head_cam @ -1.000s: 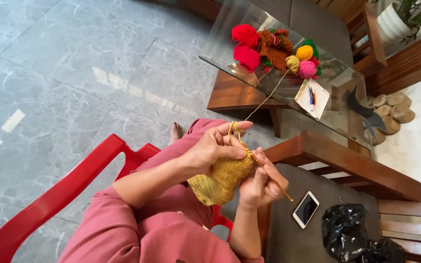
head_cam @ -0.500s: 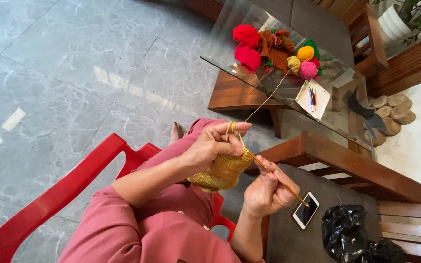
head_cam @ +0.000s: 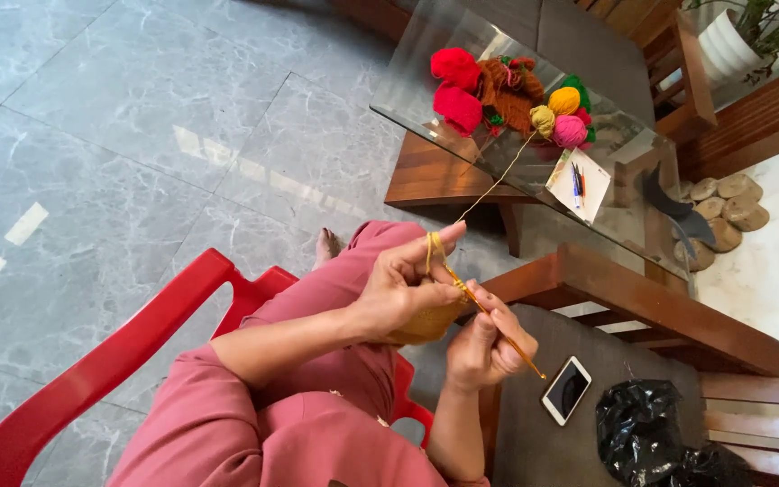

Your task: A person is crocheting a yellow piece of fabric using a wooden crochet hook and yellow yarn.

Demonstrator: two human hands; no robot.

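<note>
A person in pink sits on a red plastic chair (head_cam: pixel 92 379) over a grey tiled floor, crocheting beside a glass-topped table (head_cam: pixel 426 81) that holds balls of yarn (head_cam: pixel 507 90) in several colours. The left hand (head_cam: pixel 403 289) is closed around a mustard-yellow crochet piece (head_cam: pixel 426 323) above the lap, with the strand looped over its raised forefinger. The right hand (head_cam: pixel 484 338) pinches a slim crochet hook (head_cam: pixel 498 326) (its tip at the work's edge). Even stitches probably depend on keeping that strand (head_cam: pixel 496 180) taut from the table.

Head view, steeply down, close
</note>
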